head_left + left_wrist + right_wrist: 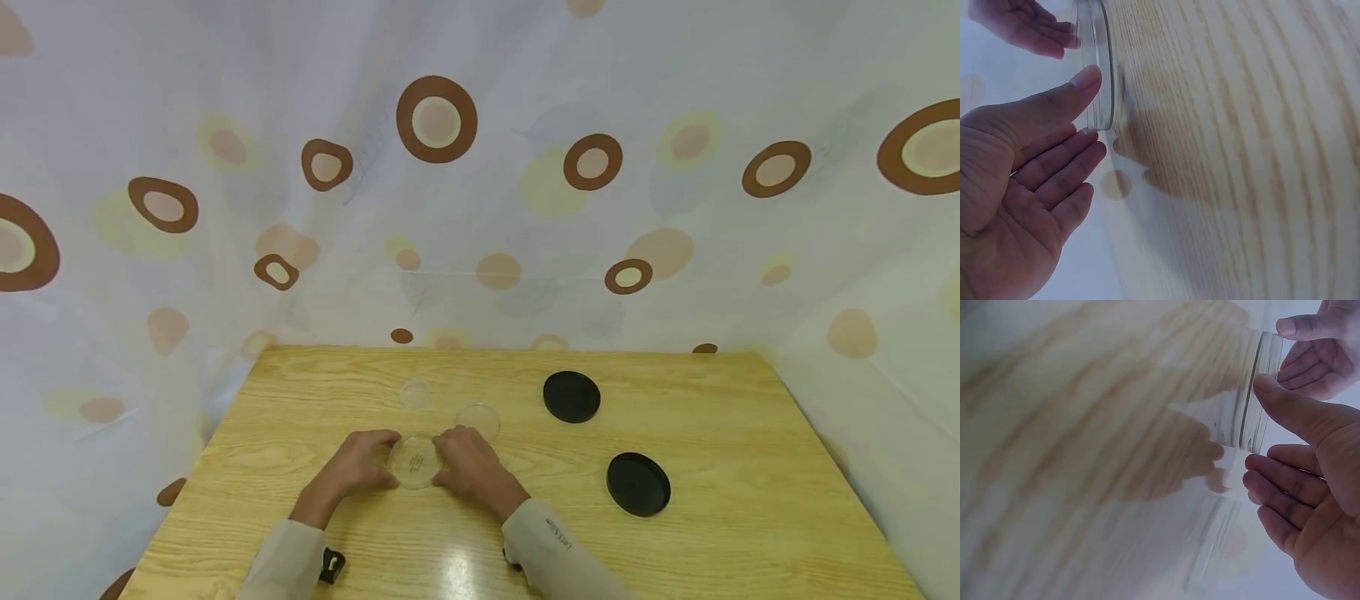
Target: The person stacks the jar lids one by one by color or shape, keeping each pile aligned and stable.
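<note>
A clear round petri dish (416, 462) with small dark print on it is between both hands, low over the wooden table. At its left edge, my left hand (363, 461) holds the rim between thumb and fingers; the left wrist view shows that thumb (1087, 78) against the dish's side. From the right, my right hand (472, 467) grips the opposite rim, its thumb (1267, 384) on the edge in the right wrist view. Just behind the right hand lies another clear round dish (480, 414), partly covered by the fingers.
A smaller clear disc (416, 393) lies farther back. Two black round shallow dishes (572, 397) rest on the right half of the wooden table (720, 417), one nearer me. Patterned white sheeting (495, 217) hangs behind the table and along its sides.
</note>
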Tool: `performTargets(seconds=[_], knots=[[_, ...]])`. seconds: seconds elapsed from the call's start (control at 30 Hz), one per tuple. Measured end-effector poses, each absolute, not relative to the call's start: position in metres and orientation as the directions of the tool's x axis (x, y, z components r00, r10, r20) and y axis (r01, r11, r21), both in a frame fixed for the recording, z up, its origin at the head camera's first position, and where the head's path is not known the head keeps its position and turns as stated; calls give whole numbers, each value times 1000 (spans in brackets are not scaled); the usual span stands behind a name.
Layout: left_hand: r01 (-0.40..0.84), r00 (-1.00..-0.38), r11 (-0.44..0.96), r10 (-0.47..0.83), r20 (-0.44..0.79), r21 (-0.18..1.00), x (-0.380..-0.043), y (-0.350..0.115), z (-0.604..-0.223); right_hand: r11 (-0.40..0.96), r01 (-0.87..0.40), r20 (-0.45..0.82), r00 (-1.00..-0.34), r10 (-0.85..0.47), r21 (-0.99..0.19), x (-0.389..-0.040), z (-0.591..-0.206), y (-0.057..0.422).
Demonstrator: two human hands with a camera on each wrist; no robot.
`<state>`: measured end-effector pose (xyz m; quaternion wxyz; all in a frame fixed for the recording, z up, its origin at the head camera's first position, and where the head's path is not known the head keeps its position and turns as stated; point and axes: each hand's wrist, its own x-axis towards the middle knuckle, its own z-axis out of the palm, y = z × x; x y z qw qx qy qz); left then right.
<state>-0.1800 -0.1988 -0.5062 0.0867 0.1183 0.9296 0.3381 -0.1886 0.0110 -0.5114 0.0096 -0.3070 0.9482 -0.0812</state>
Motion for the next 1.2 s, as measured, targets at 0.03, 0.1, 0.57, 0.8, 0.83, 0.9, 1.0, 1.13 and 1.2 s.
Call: performTargets(seconds=[0.03, 0.1, 0.57, 0.8, 0.83, 0.9, 1.0, 1.13, 1.2], knots=[[166, -956, 741, 282, -77, 650, -180, -199, -506, 797, -584, 26, -809, -587, -154, -189, -510, 11], [178, -954, 741, 290, -69, 648, -179, -198, -506, 797, -584, 15, -808, -589, -154, -188, -508, 12], [248, -936, 737, 349, -41, 628, -175, -189, -498, 769, -601, 33, -792, -609, -217, -185, -497, 27], [305, -907, 716, 420, -39, 629, -168, -182, -501, 767, -596, -7, -789, -615, -239, -178, -494, 37], [311, -905, 713, 425, -34, 628, -167, -181, -501, 765, -597, -7, -787, -617, -240, -177, -494, 39], [318, -903, 712, 428, -27, 626, -165, -179, -500, 762, -602, -5, -784, -621, -239, -176, -493, 41], [321, -903, 713, 430, -27, 623, -164, -177, -500, 762, -603, -7, -783, -622, -238, -174, -492, 44], [326, -897, 709, 441, -33, 625, -162, -174, -500, 757, -609, -19, -776, -630, -238, -170, -490, 48], [342, -890, 708, 455, -28, 618, -161, -173, -500, 751, -614, -19, -771, -636, -241, -168, -489, 51]])
